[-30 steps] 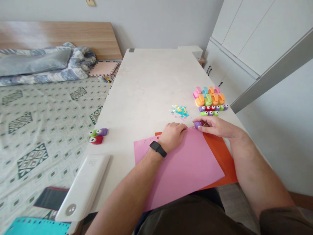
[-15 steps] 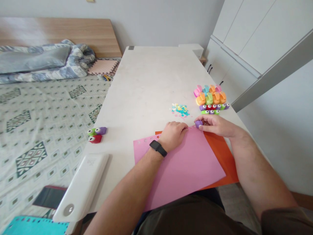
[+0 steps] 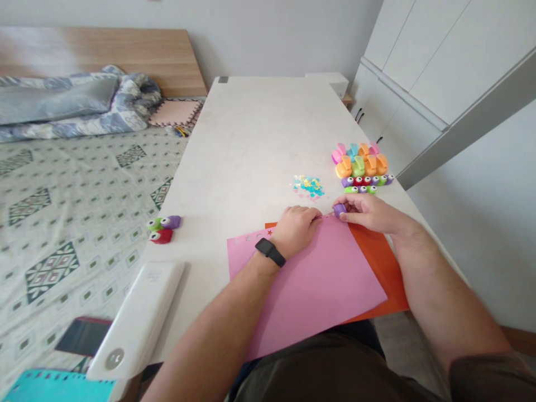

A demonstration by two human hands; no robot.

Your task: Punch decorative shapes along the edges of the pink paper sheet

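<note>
At far edge of pink paper [image 3: 322,279], right hand [image 3: 372,213] pinches purple punch [image 3: 339,210]; left hand [image 3: 295,228] rests on paper, left of punch, grip unclear.

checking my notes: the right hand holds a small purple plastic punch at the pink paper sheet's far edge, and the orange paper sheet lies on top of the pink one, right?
The orange paper sheet lies under the pink paper sheet, not on top, as the head view shows. The right hand holds the small purple plastic punch at the pink sheet's far edge.
</note>
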